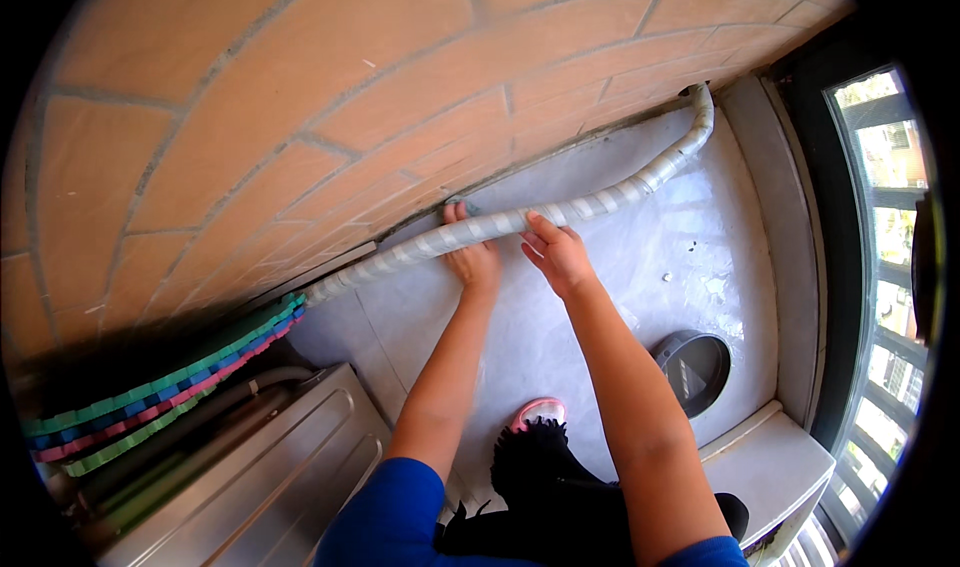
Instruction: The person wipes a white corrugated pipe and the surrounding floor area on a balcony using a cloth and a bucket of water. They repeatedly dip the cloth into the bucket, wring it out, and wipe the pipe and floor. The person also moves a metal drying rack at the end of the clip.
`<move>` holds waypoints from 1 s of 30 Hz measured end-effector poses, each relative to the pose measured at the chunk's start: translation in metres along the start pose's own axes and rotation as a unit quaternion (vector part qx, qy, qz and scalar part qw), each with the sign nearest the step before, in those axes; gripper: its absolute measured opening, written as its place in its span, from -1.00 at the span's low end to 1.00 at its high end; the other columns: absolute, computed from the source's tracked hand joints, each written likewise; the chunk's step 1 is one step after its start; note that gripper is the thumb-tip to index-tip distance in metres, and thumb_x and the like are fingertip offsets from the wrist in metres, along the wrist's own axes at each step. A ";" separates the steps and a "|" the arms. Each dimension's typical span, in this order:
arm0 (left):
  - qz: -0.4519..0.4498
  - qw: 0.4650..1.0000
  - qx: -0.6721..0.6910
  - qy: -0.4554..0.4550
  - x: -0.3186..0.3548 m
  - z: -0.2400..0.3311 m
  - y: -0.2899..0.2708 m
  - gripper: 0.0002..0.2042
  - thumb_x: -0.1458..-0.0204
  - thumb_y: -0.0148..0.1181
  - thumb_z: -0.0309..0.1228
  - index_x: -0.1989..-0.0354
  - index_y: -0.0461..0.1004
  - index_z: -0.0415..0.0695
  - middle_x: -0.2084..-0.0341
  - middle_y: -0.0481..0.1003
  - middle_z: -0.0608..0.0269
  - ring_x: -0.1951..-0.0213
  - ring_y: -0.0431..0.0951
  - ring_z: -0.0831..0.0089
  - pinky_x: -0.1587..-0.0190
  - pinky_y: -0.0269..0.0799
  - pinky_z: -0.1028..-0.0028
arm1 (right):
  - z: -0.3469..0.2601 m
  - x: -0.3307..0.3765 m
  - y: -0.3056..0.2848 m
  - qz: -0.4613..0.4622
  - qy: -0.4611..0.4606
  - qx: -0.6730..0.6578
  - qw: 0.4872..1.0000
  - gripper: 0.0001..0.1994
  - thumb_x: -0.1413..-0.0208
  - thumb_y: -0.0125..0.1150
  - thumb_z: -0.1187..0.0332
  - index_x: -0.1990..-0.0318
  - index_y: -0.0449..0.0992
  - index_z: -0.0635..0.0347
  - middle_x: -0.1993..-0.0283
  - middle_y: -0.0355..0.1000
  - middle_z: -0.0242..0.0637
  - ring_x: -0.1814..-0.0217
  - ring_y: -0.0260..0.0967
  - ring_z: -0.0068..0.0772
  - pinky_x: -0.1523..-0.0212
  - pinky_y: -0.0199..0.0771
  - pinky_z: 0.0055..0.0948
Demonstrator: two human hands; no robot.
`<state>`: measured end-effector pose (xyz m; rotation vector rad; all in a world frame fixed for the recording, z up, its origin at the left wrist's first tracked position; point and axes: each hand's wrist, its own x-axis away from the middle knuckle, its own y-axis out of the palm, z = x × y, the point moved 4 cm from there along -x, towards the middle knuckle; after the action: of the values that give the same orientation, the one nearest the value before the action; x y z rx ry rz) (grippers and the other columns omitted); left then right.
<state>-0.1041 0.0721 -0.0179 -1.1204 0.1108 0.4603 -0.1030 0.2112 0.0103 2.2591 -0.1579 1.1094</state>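
A long pipe (pixel 610 199) wrapped in whitish tape runs in a bend along the foot of the tiled wall. My left hand (pixel 472 259) reaches beneath it, and the pipe hides the middle of the hand. On the far side my left fingertips show close together, pressing a small grey-green piece, perhaps cloth (pixel 472 208), against the floor by the wall. My right hand (pixel 560 257) is closed on the near side of the pipe, thumb and forefinger on the wrapping and the other fingers curled below.
Orange-brown tiles (pixel 420 77) cover the wall. A metal appliance casing (pixel 260 477) and colourful folded strips (pixel 170 392) stand at the left. A dark round basin (pixel 692 372) sits on the wet grey floor (pixel 540 337). Right lie a ledge (pixel 770 467) and barred window (pixel 885 227).
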 end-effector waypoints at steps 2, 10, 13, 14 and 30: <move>-0.028 0.998 0.028 0.038 0.001 -0.001 0.000 -0.64 0.06 -0.01 -0.42 0.05 0.26 -0.27 0.04 0.26 0.01 0.02 0.26 0.03 0.00 0.09 0.11 | -0.001 0.003 0.002 0.006 0.003 -0.003 1.000 -0.54 -0.01 0.15 0.25 0.03 0.17 0.35 0.06 0.27 -0.27 -0.03 0.21 -0.40 -0.07 0.17 -0.34; -0.056 0.994 0.002 0.097 0.004 0.011 -0.003 -0.62 0.04 -0.03 -0.43 0.01 0.24 -0.27 0.00 0.23 0.03 0.02 0.27 0.04 -0.01 0.13 0.17 | -0.022 0.051 -0.029 -0.041 0.058 0.024 0.997 -0.67 -0.05 0.04 0.37 0.03 0.20 0.23 0.07 0.31 -0.26 0.01 0.27 -0.37 -0.06 0.20 -0.35; -0.065 0.992 0.079 0.075 -0.002 0.025 0.000 -0.60 0.04 -0.02 -0.40 -0.01 0.22 -0.27 0.00 0.25 0.02 0.01 0.26 0.03 -0.03 0.09 0.14 | -0.034 0.092 -0.048 -0.039 0.089 0.009 0.995 -0.72 -0.05 0.01 0.39 0.08 0.23 0.23 0.12 0.33 -0.22 0.05 0.30 -0.35 -0.02 0.25 -0.36; -0.073 0.989 0.080 0.097 0.000 0.025 0.002 -0.61 0.04 -0.03 -0.41 0.00 0.23 -0.27 0.01 0.25 0.01 0.01 0.26 0.03 -0.03 0.09 0.14 | -0.038 0.106 -0.053 -0.031 0.097 0.003 0.995 -0.75 -0.06 0.00 0.39 0.10 0.25 0.22 0.14 0.34 -0.22 0.08 0.31 -0.35 -0.01 0.26 -0.37; -0.401 0.665 0.564 -0.281 0.095 0.073 0.005 -0.67 0.02 0.00 -0.51 0.02 0.31 -0.14 0.16 0.39 0.33 0.23 0.36 0.53 0.24 0.25 0.48 | -0.051 0.169 -0.111 0.064 0.004 0.157 0.985 -0.85 -0.07 -0.09 0.48 0.19 0.29 0.20 0.24 0.37 -0.29 0.15 0.34 -0.45 0.10 0.29 -0.51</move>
<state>-0.0310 0.1669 -0.0193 0.3116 -0.5809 -0.1372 0.0103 0.3554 0.1084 2.5527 -0.1344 1.2863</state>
